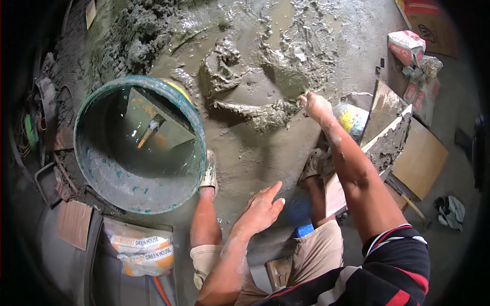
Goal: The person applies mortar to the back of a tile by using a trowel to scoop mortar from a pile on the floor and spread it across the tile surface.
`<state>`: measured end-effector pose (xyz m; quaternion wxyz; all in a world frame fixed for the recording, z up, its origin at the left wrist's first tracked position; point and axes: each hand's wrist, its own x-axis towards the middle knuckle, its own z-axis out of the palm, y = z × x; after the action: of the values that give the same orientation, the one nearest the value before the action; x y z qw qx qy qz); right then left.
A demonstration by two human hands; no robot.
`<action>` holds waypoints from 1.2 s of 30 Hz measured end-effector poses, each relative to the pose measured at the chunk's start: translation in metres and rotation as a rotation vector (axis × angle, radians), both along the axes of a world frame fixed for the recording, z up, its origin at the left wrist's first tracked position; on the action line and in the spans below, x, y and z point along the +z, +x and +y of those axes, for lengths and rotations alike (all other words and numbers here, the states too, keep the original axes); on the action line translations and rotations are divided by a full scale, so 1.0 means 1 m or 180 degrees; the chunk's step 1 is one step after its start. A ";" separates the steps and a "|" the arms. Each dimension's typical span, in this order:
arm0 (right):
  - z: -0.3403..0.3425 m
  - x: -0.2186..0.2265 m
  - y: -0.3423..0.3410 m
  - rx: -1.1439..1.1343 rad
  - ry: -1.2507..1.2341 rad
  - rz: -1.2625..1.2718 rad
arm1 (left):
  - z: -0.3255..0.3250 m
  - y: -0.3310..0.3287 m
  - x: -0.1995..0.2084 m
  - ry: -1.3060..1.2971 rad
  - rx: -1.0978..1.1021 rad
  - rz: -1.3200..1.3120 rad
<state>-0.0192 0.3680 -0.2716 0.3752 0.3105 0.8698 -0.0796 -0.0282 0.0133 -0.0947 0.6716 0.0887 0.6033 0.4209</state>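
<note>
Grey wet mortar (240, 81) is spread over the floor in front of me. My right hand (317, 108) is closed round the handle end of a trowel (288, 79). Its mortar-smeared blade lies in the wet mix, and much of the handle is hidden by my fingers. Between my knees, my left hand (261, 208) hovers with fingers stretched out and nothing in it. To its left stands a large round tub (122, 196) with a green rim. Inside the tub, a flat board (168, 120) and a brush (150, 131) rest in murky water.
Mortar-smeared boards (390, 137) lean by my right leg, beside a round yellow-and-white container (351, 120). A hammer-like tool (413, 206) lies farther right. Crumpled bags (416, 66) and a cardboard box (434, 33) occupy the far right. White-and-orange packets (145, 254) sit lower left.
</note>
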 end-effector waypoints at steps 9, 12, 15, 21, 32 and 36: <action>0.027 -0.010 -0.032 -0.1207 0.0293 0.0653 | 0.004 -0.013 0.004 0.0070 -0.0065 -0.0139; -0.013 -0.041 -0.019 -0.1321 -0.0020 0.0401 | 0.004 -0.012 0.001 0.0082 -0.0137 -0.0134; -0.089 -0.044 -0.010 -0.1805 -0.0511 0.0498 | 0.000 -0.013 0.001 -0.0004 -0.0101 -0.0185; -0.130 -0.038 0.001 -0.2757 -0.1485 0.0861 | 0.004 -0.005 -0.004 -0.0061 -0.0379 -0.0186; -0.143 0.093 0.004 -0.1984 -0.2689 0.2182 | 0.013 0.030 -0.016 -0.0059 -0.1324 0.0218; -0.130 0.220 0.055 -0.2998 -0.2992 0.1736 | 0.000 0.047 0.001 -0.0380 -0.1294 0.0459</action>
<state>0.0356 0.2385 -0.0517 0.1644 0.4274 0.5800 -0.6738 0.0187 0.0137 -0.0941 0.7018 0.1984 0.6433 0.2330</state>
